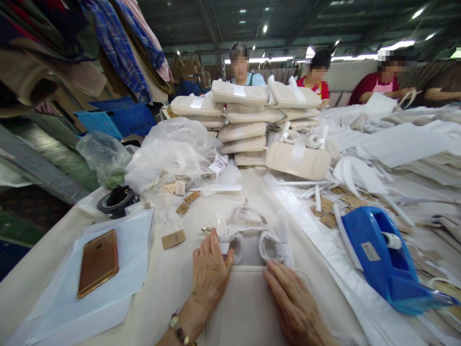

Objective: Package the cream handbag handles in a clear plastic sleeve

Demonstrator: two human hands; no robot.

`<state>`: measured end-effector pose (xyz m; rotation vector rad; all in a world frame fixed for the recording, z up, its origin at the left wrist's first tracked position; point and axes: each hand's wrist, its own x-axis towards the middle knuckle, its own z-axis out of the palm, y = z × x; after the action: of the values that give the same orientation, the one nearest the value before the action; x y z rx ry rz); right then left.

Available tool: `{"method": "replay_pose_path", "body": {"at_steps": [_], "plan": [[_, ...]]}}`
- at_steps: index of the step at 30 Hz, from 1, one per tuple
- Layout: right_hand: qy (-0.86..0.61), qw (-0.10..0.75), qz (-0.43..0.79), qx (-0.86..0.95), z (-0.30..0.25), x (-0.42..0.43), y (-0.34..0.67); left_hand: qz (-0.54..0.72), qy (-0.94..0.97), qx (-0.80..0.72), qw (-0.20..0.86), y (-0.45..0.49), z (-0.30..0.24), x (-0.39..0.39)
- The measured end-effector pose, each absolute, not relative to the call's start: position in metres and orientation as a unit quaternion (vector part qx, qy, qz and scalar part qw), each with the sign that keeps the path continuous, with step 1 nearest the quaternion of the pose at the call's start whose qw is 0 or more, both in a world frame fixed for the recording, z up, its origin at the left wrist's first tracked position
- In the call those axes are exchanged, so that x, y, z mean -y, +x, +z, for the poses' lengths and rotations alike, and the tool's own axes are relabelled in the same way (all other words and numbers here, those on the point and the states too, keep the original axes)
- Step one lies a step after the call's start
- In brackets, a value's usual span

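Observation:
A cream handbag (248,300) lies flat on the table right in front of me, its handles wrapped in white paper (252,235) at the far end. My left hand (209,271) rests on the bag's left top corner, fingers together, touching the left wrapped handle. Over on the bag's right side lies my right hand (295,300), flat with fingers stretched toward the right wrapped handle (273,245). Neither hand grips anything.
A blue tape dispenser (382,254) sits at right. A gold phone (98,262) lies on white paper at left, with a black tape roll (117,199) behind. Stacked cream bags (248,120) and plastic wrap (173,154) stand farther back. Brown tags (173,239) are scattered. Three people work beyond.

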<state>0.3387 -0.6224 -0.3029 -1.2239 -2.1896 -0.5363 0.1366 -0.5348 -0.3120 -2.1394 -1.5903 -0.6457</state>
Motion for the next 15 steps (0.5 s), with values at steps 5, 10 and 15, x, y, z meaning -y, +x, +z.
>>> {"method": "replay_pose_path", "body": {"at_steps": [5,10,15], "plan": [[-0.489,0.270,-0.250,0.791,-0.306,0.617,0.308,-0.290,-0.759,0.543,0.212,0.132,-0.309,0.536],[-0.505,0.315,-0.250,0.764,-0.325,0.615,0.302,-0.345,-0.818,0.409,0.212,0.155,-0.287,0.544],[-0.496,0.270,-0.270,0.780,-0.325,0.617,0.312,-0.143,-0.872,0.457,0.102,0.212,-0.271,0.515]]}}
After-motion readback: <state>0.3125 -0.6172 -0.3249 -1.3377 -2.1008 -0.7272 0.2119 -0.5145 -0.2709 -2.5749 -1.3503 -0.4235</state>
